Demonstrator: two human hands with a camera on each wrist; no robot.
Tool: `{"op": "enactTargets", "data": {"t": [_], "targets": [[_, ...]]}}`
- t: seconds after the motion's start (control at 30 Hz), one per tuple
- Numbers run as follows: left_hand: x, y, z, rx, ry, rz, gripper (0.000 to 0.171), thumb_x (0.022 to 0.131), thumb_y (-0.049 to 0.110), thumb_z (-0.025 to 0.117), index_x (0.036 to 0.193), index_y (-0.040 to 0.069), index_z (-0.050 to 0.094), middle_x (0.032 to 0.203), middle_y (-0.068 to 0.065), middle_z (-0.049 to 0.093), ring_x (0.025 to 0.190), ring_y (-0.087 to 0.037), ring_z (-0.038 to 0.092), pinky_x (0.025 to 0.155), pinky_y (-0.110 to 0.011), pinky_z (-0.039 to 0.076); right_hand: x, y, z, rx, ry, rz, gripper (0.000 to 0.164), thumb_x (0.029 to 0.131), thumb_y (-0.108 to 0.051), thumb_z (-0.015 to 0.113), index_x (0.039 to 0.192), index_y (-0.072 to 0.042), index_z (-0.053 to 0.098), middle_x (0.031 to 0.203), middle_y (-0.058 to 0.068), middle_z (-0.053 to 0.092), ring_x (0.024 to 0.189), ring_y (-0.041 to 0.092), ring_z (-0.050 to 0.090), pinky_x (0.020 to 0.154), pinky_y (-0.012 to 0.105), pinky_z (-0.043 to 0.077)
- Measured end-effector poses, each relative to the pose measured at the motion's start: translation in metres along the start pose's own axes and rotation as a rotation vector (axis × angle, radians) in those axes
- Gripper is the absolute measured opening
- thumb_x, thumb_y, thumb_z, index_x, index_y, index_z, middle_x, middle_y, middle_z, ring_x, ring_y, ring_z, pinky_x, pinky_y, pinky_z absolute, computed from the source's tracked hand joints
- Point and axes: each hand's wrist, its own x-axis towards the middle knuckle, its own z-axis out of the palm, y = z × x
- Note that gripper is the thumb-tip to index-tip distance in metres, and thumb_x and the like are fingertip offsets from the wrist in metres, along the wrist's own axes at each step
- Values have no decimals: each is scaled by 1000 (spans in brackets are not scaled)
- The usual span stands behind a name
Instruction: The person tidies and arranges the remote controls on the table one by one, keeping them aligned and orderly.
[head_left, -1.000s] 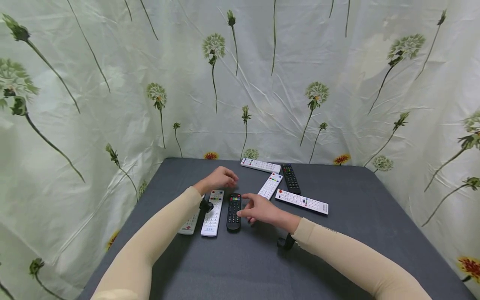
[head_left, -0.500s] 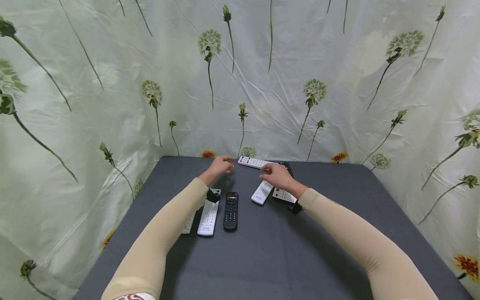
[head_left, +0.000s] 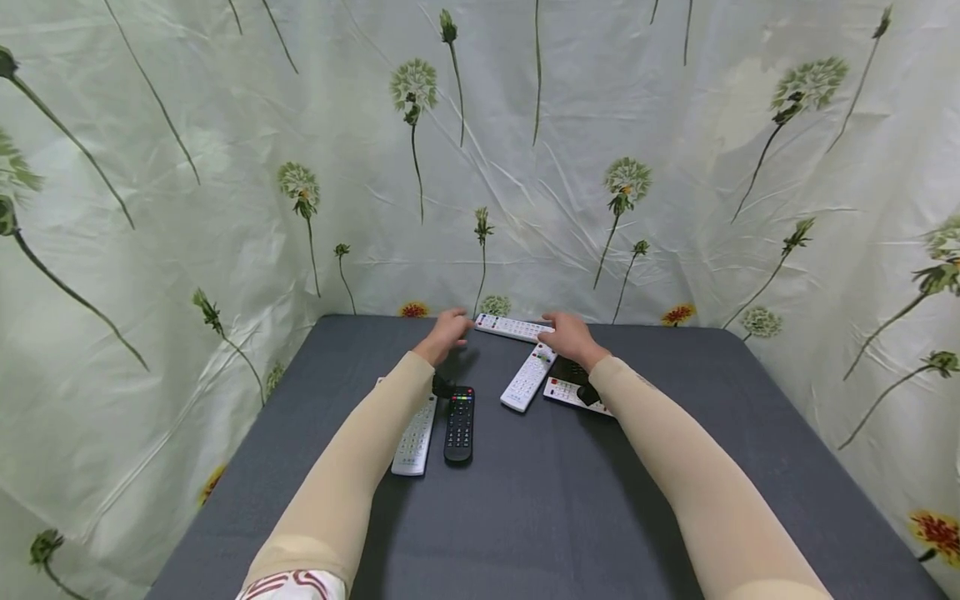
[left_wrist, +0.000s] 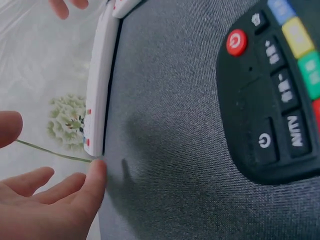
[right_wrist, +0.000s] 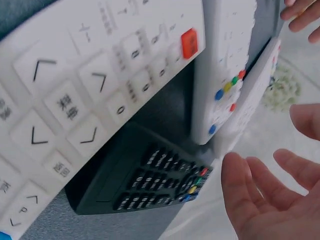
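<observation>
- Head view: back white remote (head_left: 512, 327) lies flat along the table's far edge, between left hand (head_left: 448, 331) and right hand (head_left: 572, 337).
- Left fingertips just beside its left end; right thumb at its right end. Contact: can't tell on either side.
- Grip: nothing held. Thumb and fingers apart on both hands, per wrist views.
- Arms: both stretched forward, converging on the far edge, beige sleeves down to the wrists.
- Right side is tight: slanted white remote (head_left: 528, 379) runs from near the right thumb toward the front; far black remote (right_wrist: 160, 175) and lower white remote (head_left: 566, 393) sit under the right wrist, partly covered.
- Left side: near black remote (head_left: 459, 425) and left white remote (head_left: 412, 442) lie in front of left hand.
- Edges: floral cloth (head_left: 525, 167) rises right behind the back white remote; grey table (head_left: 510, 517) extends toward the front between the arms.
</observation>
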Motion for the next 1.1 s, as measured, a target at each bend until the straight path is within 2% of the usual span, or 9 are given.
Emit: {"op": "enactTargets", "data": {"t": [0.23,0.43,0.6,0.77,0.87,0.97,1.03,1.1], "targets": [[6,-2,6,-6,-13,-38,68,100,19,58,160,7,27,160,-19,30,141,-35,36,100,-47,49,5,12,9,-58,-80,75,61,100,-21,58,153,3,38,148,26,45,133,42,46,105,54,42],[10,-4,8,5,-30,-46,73,99,19,59,161,8,22,164,-16,22,146,-31,30,98,-46,49,8,13,15,-82,-68,109,61,101,-23,56,154,-1,36,153,23,41,140,42,38,111,55,35],[11,-7,9,41,-66,-59,76,98,20,59,162,9,19,166,-13,16,149,-29,25,104,-47,45,10,10,19,-59,-84,117,64,101,-24,55,157,-2,32,155,23,37,140,44,36,111,57,34],[11,-7,11,74,-111,-42,80,98,23,61,163,11,15,168,-11,11,150,-30,22,110,-48,40,11,8,20,-16,-66,133,65,101,-24,56,157,-2,31,155,23,37,140,43,36,110,57,35],[12,-6,11,89,-104,-39,79,97,22,62,162,10,18,167,-12,15,149,-30,25,108,-47,42,12,7,20,41,-56,160,65,100,-24,56,157,-2,31,156,23,36,141,43,35,109,57,37],[12,-6,9,83,-77,-56,72,97,18,62,159,5,27,162,-15,28,141,-29,36,101,-43,47,14,6,21,91,-35,184,64,99,-23,56,156,-2,34,156,22,36,141,43,35,106,55,40],[14,-7,8,94,-57,-77,59,98,17,61,151,1,41,151,-18,41,128,-28,46,94,-40,50,14,6,22,136,-14,196,64,99,-21,56,155,0,35,155,23,36,140,43,36,105,55,41],[15,-8,8,108,-31,-96,40,98,14,61,135,-1,56,134,-16,52,112,-24,51,88,-38,51,14,7,22,181,7,207,63,98,-19,57,154,1,35,155,24,36,139,43,37,105,55,42]]}}
